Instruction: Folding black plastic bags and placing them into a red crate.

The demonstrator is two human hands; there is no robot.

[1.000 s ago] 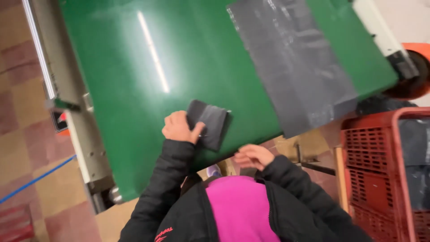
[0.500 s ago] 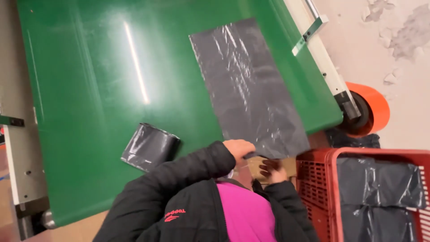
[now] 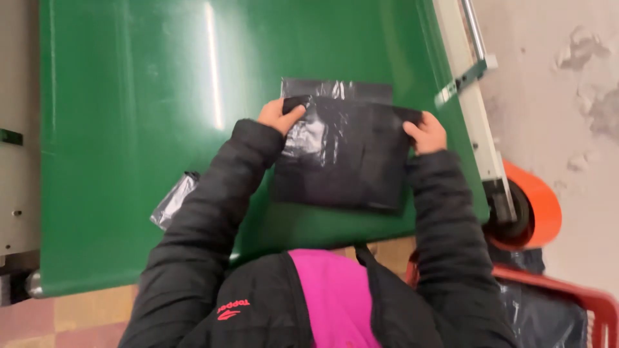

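right now both hands grip one black plastic bag (image 3: pixel 342 154), half folded on the green table (image 3: pixel 129 129). left hand (image 3: pixel 278 116) pinches its top corner at ten o'clock, fingers closed on the film; right hand (image 3: pixel 425 132) clamps the opposite corner at two o'clock. a smaller folded bag (image 3: pixel 171 201) lies at eight o'clock, partly under the left sleeve. an orange wheel (image 3: pixel 535 206) sits at four o'clock, a red crate (image 3: pixel 567 296) below it.
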